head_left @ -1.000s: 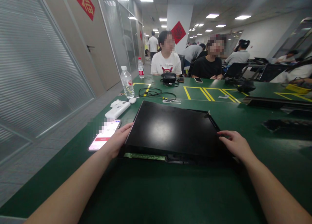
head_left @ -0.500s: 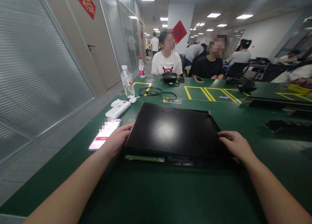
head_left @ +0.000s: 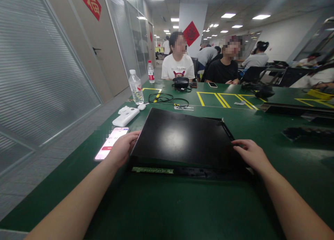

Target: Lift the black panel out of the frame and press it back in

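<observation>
Moved slightly left since the earlier frame, the black screen (head_left: 177, 139) sits over the green table (head_left: 182, 212).
Our left hand (head_left: 123, 146) and right hand (head_left: 251, 153), fingers part-curled, touch its opposite edges, likely steadying it; how firmly they grip, we cannot tell.

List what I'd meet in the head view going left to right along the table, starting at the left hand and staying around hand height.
Left hand → flat black panel → right hand → dark object at the far right, too unclear to name.
</observation>
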Tool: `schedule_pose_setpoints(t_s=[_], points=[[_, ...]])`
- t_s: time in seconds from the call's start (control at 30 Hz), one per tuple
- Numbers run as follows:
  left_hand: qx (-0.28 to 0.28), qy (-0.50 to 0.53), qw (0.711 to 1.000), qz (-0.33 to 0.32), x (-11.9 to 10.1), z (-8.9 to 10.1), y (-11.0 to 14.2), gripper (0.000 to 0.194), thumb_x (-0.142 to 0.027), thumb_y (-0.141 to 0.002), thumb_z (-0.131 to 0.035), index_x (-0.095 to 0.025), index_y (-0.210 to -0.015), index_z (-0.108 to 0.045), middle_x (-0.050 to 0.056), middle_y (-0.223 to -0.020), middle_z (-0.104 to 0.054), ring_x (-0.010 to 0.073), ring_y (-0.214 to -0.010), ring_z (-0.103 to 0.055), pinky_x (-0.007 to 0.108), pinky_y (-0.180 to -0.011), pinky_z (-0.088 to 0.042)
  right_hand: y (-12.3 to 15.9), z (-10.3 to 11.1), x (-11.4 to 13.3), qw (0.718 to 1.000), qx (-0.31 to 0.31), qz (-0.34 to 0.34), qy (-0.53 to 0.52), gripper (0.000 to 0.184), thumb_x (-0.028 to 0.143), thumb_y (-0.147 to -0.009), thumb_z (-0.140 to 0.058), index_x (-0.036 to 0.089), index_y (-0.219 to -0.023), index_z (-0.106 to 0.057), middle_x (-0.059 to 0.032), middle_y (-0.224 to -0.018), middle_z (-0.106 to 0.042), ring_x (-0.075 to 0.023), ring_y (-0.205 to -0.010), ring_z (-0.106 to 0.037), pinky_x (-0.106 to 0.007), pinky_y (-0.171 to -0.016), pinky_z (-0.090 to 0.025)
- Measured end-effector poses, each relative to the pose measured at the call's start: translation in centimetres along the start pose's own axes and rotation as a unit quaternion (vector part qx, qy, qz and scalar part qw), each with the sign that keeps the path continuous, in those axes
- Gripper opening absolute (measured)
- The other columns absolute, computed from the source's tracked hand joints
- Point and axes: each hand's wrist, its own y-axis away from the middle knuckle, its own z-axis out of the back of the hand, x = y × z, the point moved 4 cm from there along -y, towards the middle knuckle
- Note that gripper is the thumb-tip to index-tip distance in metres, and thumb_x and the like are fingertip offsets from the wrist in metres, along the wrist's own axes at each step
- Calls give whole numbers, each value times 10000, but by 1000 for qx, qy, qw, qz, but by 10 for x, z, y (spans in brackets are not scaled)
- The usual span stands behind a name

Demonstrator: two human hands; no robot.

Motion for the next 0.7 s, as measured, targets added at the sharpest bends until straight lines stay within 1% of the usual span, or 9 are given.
schedule_pose_setpoints(t_s=[0.07, 0.13, 0.23, 0.33, 0.43, 0.5, 0.6, 0.7], points=[[12, 6, 1000, -7, 0, -1, 0, 287, -186, -717, -752, -156, -992, -828, 87, -920, -839, 287, -887, -797, 282, -644, -630, 0, 1, 0, 1000, -2, 0, -4, 299, 402, -740, -622, 256, -902, -826, -79, -1005, -696, -216, -759, -619, -390, -758, -536], [29, -16, 999, -17, 0, -2, 1, 309, -233, -696, -827, -155, -994, -818, 93, -935, -838, 302, -938, -792, 286, -687, -632, 0, 1, -1, 1000, -2, -3, -5, 306, 405, -737, -626, 255, -914, -824, -79, -1007, -704, -221, -769, -625, -386, -747, -533], [40, -50, 997, -35, 1, -2, 5, 396, -238, -632, -915, -167, -1006, -807, 83, -940, -839, 284, -900, -796, 275, -704, -629, -1, 1, -3, 1000, -3, -12, -10, 323, 406, -736, -624, 255, -944, -820, -77, -1010, -716, -232, -787, -635, -394, -749, -528], [43, -35, 998, -39, 1, -4, 8, 449, -255, -629, -928, -171, -1048, -794, 83, -944, -839, 278, -863, -800, 298, -720, -642, -3, -1, -8, 999, -6, -26, -26, 372, 417, -745, -616, 254, -1017, -810, -74, -1025, -730, -241, -808, -649, -411, -780, -525], [46, -25, 998, -47, 0, -6, 9, 467, -253, -627, -926, -172, -1067, -791, 87, -960, -840, 298, -893, -801, 333, -755, -655, -7, -3, -15, 998, -17, -36, -49, 470, 446, -761, -612, 234, -1146, -778, -81, -1048, -740, -254, -840, -663, -429, -815, -526], [48, -23, 997, -59, -2, -7, 10, 504, -266, -624, -931, -174, -1098, -789, 92, -987, -840, 314, -928, -798, 354, -773, -661, -9, -4, -20, 996, -30, -51, -63, 508, 458, -760, -624, 215, -1184, -762, -97, -1057, -750, -274, -883, -678, -446, -850, -530], [56, -18, 995, -75, -4, -8, 12, 604, -316, -600, -956, -177, -1161, -781, 103, -1022, -840, 336, -967, -794, 375, -778, -668, -10, -4, -24, 990, -44, -84, -104, 437, 454, -734, -675, 213, -1078, -792, -130, -1070, -770, -316, -987, -698, -465, -905, -535], [62, -17, 995, -83, -6, -10, 13, 676, -346, -563, -978, -186, -1190, -781, 104, -1033, -840, 358, -999, -787, 394, -794, -671, -8, -7, -24, 976, -32, -114, -183, 343, 467, -705, -720, 244, -949, -811, -122, -1060, -789, -348, -1056, -701, -483, -913, -542]])
